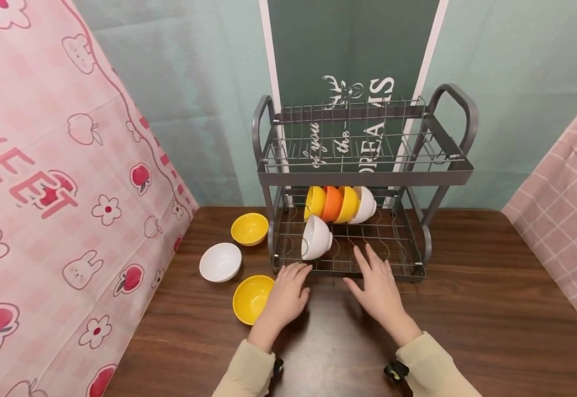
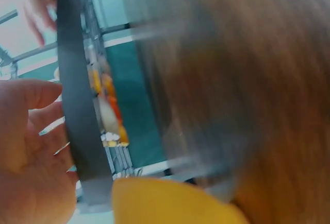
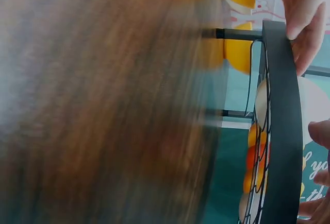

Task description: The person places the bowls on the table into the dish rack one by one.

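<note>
My left hand (image 1: 288,292) hovers at the front left of the dish rack (image 1: 363,177), fingers extended and holding nothing. It overlaps the rim of a yellow bowl (image 1: 249,300) on the table. My right hand (image 1: 379,289) reaches toward the rack's lower front edge with spread fingers, also holding nothing. Just beyond the left fingertips, a white bowl (image 1: 316,238) leans on its side on the lower tier. Behind it a row of tilted bowls stands: a yellow bowl (image 1: 314,203), an orange bowl (image 1: 332,204), another yellow bowl (image 1: 348,204) and a white bowl (image 1: 365,205).
Left of the rack, a second yellow bowl (image 1: 250,229) and a white bowl (image 1: 220,263) sit upright on the wooden table (image 1: 497,309). The rack's upper wire tier (image 1: 348,138) overhangs the back row. Patterned cloth (image 1: 90,231) borders the left side.
</note>
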`<action>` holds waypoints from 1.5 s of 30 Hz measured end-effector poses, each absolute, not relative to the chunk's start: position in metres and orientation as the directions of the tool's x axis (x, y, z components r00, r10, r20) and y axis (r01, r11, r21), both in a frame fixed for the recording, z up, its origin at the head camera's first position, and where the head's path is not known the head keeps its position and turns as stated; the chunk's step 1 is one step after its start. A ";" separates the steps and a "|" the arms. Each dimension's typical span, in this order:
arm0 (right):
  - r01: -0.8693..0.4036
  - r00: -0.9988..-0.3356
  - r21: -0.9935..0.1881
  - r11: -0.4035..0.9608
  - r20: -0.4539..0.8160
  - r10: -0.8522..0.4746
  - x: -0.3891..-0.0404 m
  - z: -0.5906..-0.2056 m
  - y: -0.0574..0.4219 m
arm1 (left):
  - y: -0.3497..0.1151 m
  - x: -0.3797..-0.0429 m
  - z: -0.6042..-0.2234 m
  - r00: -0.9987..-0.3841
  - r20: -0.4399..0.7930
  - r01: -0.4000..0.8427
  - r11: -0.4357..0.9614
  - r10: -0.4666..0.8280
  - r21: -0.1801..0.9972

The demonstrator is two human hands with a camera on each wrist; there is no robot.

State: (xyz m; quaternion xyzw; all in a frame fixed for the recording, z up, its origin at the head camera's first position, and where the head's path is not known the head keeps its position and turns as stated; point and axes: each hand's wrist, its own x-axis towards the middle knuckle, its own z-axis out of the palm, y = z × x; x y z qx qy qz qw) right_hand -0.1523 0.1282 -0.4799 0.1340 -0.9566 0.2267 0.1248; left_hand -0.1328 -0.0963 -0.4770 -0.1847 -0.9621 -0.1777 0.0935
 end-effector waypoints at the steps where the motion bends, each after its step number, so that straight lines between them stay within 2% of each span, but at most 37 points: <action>1: -0.314 -0.932 -0.390 0.866 0.299 -0.203 -0.151 -0.481 0.129 | -0.099 -0.131 -0.474 -0.919 0.234 0.384 0.858 0.318 0.340; 6: -0.302 -0.937 -0.354 0.885 0.281 -0.208 -0.144 -0.487 0.132 | -0.113 -0.120 -0.465 -0.941 0.192 0.338 0.820 0.280 0.462; 14: -0.312 -0.926 -0.294 0.904 0.309 -0.219 -0.140 -0.494 0.133 | -0.130 -0.099 -0.464 -0.982 0.081 0.190 0.829 0.174 0.526; 20: -0.312 -0.920 -0.279 0.908 0.328 -0.215 -0.140 -0.496 0.134 | -0.135 -0.091 -0.466 -0.995 0.009 0.093 0.885 0.100 0.457; 28: -0.317 -0.915 -0.266 0.910 0.340 -0.219 -0.140 -0.499 0.134 | -0.135 -0.085 -0.471 -0.996 -0.067 0.030 0.941 0.056 0.338; 36: -0.331 -0.902 -0.261 0.907 0.371 -0.222 -0.140 -0.499 0.133 | -0.136 -0.084 -0.475 -0.993 -0.121 -0.032 0.936 0.012 0.350; 45: -0.335 -0.897 -0.267 0.904 0.382 -0.220 -0.139 -0.499 0.132 | -0.140 -0.083 -0.478 -0.995 -0.095 0.008 0.947 0.040 0.321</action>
